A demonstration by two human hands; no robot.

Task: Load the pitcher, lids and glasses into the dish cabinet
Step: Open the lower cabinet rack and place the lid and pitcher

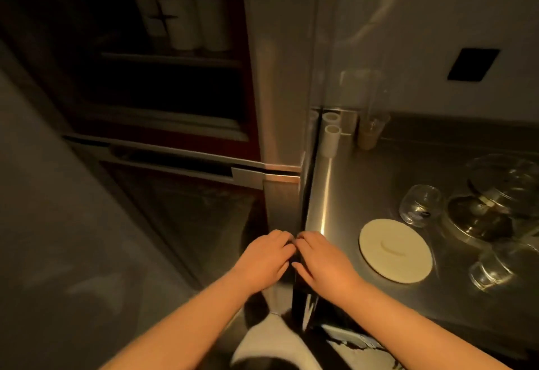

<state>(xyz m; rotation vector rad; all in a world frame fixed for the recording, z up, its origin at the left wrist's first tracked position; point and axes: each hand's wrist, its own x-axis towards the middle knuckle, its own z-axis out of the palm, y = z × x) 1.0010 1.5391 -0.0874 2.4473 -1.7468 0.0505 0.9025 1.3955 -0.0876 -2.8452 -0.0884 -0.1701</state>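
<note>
Two glasses (422,205), one lid (395,250); both hands' fingers (281,245) curl on the cabinet door (281,203).

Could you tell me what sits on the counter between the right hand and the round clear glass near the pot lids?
In the head view, a cream round lid lies flat on the steel counter between the right hand and the round clear glass.

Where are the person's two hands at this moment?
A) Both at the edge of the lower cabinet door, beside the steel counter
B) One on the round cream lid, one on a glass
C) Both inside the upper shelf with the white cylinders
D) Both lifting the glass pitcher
A: the left hand and right hand meet at the lower cabinet door, while the cream lid and the glass lie untouched on the counter.
</note>
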